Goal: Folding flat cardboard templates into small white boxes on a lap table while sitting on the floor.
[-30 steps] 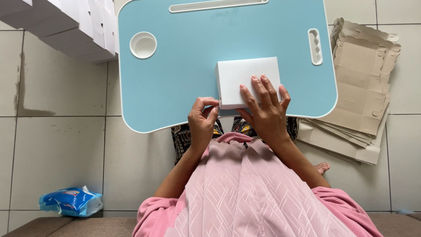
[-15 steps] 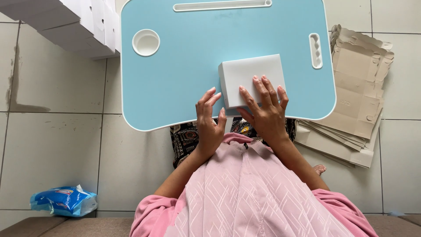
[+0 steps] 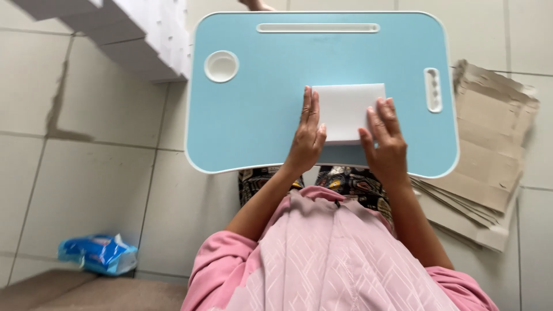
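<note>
White box (image 3: pixel 349 109): I see it flat on the blue tray (image 3: pixel 259 121), right of centre.
Left hand (image 3: pixel 307 137): flat against the box's left edge, fingers straight.
Right hand (image 3: pixel 385 141): spread over its right corner, not gripping.

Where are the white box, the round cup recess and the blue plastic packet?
white box (image 3: pixel 347 109), head view, on its bare top face between the hands.
round cup recess (image 3: pixel 221 66), head view, centre of the recess.
blue plastic packet (image 3: pixel 97 253), head view, middle of the wrapper, on the floor.
</note>
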